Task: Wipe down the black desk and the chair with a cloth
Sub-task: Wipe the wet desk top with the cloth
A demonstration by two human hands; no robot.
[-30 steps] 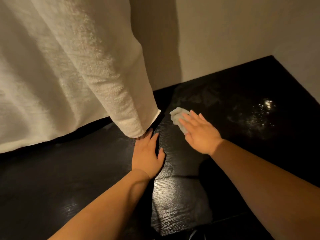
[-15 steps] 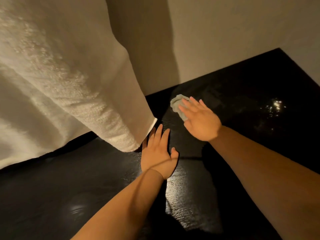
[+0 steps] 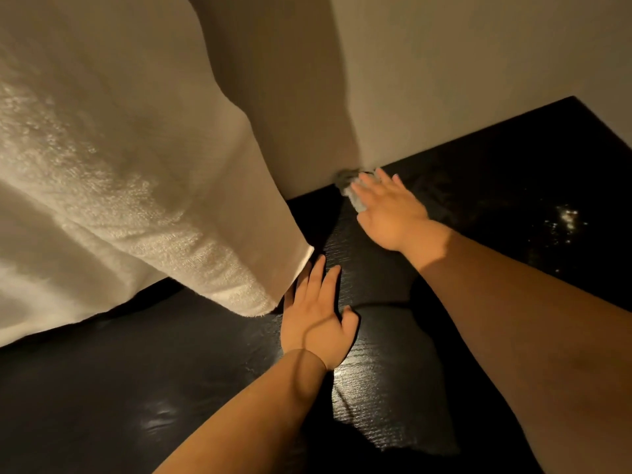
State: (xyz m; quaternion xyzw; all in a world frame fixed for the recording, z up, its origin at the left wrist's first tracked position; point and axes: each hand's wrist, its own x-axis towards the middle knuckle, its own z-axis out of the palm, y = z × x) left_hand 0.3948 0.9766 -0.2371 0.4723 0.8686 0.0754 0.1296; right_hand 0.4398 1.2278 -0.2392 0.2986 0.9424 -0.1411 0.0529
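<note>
Right hand (image 3: pixel 393 213): flat, fingers straight and close together, pressing down on the cloth (image 3: pixel 349 189). I read this as an open-palm press, not a pinch. The cloth is a small pale wad under the fingertips, at the back edge of the black counter (image 3: pixel 496 186), touching the wall (image 3: pixel 444 80).

Left hand (image 3: pixel 316 316): palm down on the counter, fingers straight and slightly spread, thumb out to the side, holding nothing. It lies nearer the front edge than the right hand.

Outward: a white terry towel (image 3: pixel 136 183) hangs over the counter's left part, its lower corner just beside the left fingertips. I cannot tell if they touch. Bright specks glint toward the counter's right edge.
</note>
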